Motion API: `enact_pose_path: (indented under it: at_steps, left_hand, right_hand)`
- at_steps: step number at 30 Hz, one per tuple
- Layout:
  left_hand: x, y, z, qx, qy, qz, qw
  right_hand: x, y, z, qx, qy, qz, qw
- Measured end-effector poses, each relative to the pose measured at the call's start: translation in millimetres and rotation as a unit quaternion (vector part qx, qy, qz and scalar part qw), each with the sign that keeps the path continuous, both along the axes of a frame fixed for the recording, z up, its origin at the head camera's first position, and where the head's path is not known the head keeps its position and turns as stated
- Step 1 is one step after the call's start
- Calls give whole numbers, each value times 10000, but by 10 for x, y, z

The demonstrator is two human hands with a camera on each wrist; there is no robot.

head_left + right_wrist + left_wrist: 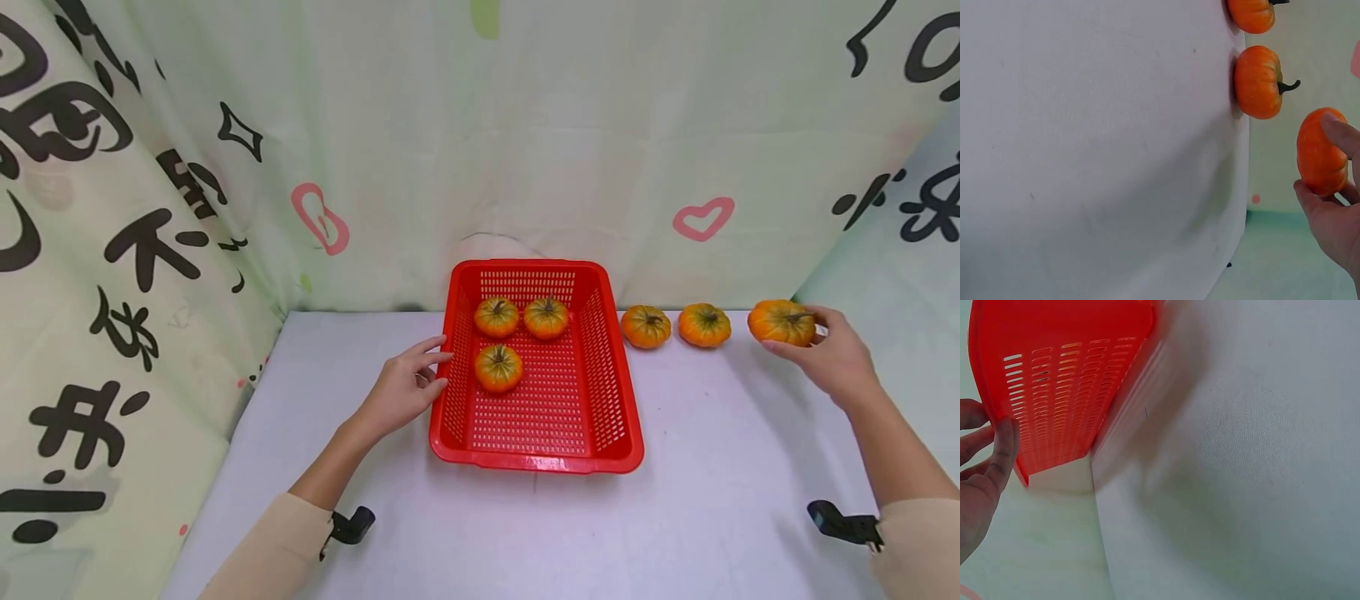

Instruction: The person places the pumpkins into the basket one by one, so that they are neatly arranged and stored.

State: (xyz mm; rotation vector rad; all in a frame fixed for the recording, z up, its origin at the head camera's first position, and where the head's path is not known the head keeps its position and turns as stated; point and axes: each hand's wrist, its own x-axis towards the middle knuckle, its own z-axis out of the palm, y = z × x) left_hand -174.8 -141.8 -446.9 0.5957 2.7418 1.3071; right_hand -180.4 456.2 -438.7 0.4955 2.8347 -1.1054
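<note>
At the back right corner of a white tabletop (697, 508), a person's right hand (840, 354) pinches an orange pumpkin (778, 323) between thumb and fingers, clear of the surface. The squat fruit's long axis runs roughly along the back edge; its stem (799, 317) points right, toward the palm. Along that edge, two more pumpkins (704, 325) sit side by side between the held one and a red basket (536, 462), the nearer to the hand with its stem up. The left hand (401, 387), fingers apart and slightly bent, touches the basket's left rim. The basket, its long axis running back to front, carries three pumpkins (498, 368) toward its back left.

Some fingertips of the right hand are hidden behind its load, and in the right wrist view the stem is hard to make out. That view crops the hand and one of the waiting pair; the left wrist view cuts off the basket. The tabletop's front edge lies out of frame.
</note>
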Motion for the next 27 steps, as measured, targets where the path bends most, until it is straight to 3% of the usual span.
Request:
enact_pose_path:
  at_steps: [17,27]
  left_hand:
    - [9,3,9,-11,-55,45,10000]
    - [7,10,8,-10,47,8,10000]
  right_hand:
    - [34,-520,318,38,381,894,9953]
    - [-2,-940,408,29,640,1402,9881]
